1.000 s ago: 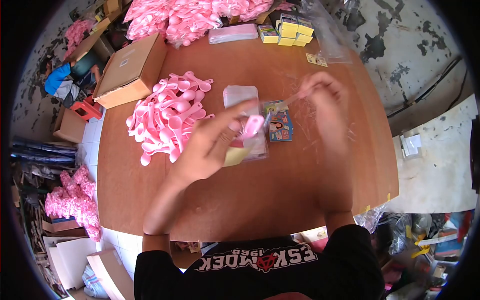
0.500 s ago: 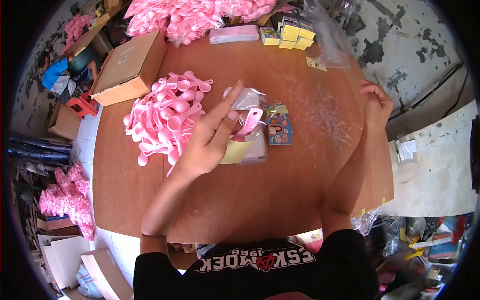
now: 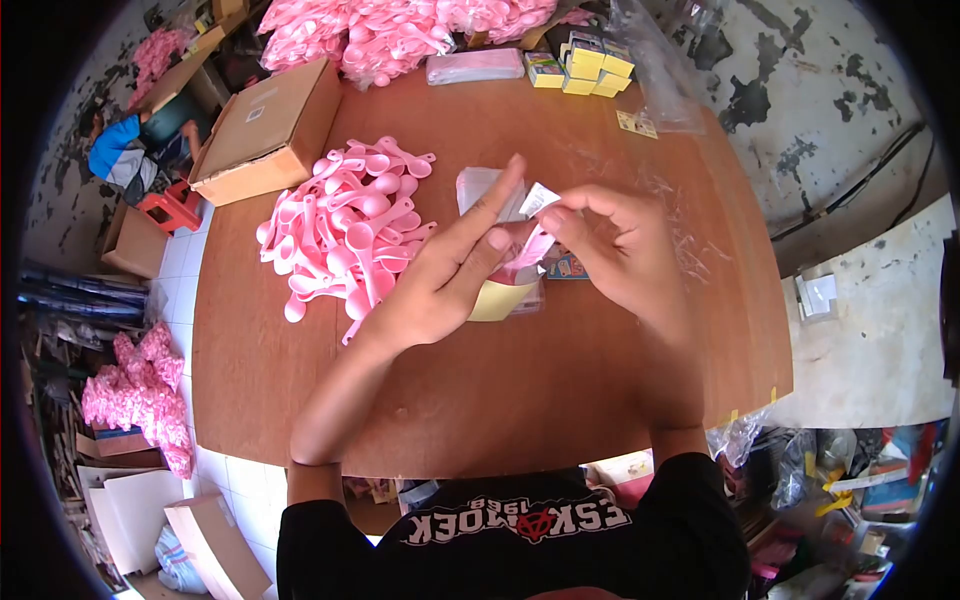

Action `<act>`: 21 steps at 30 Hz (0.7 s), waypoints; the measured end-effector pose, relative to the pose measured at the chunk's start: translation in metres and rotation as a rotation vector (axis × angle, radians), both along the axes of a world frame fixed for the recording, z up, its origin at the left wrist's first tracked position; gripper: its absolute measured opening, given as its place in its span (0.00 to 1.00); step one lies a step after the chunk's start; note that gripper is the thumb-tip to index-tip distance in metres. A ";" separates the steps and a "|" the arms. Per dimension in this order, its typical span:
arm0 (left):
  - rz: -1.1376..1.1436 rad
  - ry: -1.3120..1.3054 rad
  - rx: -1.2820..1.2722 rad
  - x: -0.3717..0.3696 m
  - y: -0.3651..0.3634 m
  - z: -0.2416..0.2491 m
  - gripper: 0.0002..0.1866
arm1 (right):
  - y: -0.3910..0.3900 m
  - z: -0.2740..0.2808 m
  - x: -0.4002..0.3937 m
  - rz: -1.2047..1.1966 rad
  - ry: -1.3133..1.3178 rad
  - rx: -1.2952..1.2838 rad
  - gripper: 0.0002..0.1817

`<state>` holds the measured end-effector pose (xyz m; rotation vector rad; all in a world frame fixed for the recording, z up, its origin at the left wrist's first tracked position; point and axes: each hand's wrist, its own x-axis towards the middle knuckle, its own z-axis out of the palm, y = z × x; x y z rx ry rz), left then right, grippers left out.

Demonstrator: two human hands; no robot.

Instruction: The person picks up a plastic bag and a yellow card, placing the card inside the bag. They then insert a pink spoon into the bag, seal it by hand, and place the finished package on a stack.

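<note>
packet: clear plastic packet (image 3: 505, 245) being held up above the middle of the tabletop (image 3: 480, 400), between both hands; a pink spoon (image 3: 530, 248) and a yellow card (image 3: 497, 300) are showing inside it
left grip: left hand (image 3: 440, 285) is clamping the packet, thumb on the front, index finger stretched out along its top edge
right grip: right hand (image 3: 620, 250) is pinching a small white slip (image 3: 538, 199) between thumb and fingertips, fingers together, right at the packet's mouth
slip writing: too small to read
under the hands: stack of clear sleeves (image 3: 478, 185) lying flat, and a printed picture card (image 3: 568, 266) peeking out just beside the right palm; print not legible
spoon pile: loose heap of pink spoons (image 3: 345, 225) lying on the tabletop just left of the left hand
carton: closed brown cardboard box (image 3: 262, 135) sitting at the far-left edge, small white label on the lid, unreadable
far edge: bigger heap of pink spoons (image 3: 400, 30), a flat pink-tinted bag (image 3: 475, 66), and small yellow boxes (image 3: 590, 65) stacked together
plastic scraps: thin clear strips (image 3: 690, 240) scattered to the right of the right hand
shirt: black, white lettering (image 3: 520, 520) seen upside down, not fully readable, "1969" in it
floor left: another person in a blue top (image 3: 115, 155) sitting well apart, more pink spoons (image 3: 135, 395) heaped below
</note>
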<state>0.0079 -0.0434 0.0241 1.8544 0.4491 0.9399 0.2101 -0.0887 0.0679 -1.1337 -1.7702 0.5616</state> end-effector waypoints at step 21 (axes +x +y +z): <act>-0.031 0.169 -0.107 0.004 0.006 -0.005 0.40 | 0.017 -0.009 0.003 -0.027 0.191 -0.098 0.08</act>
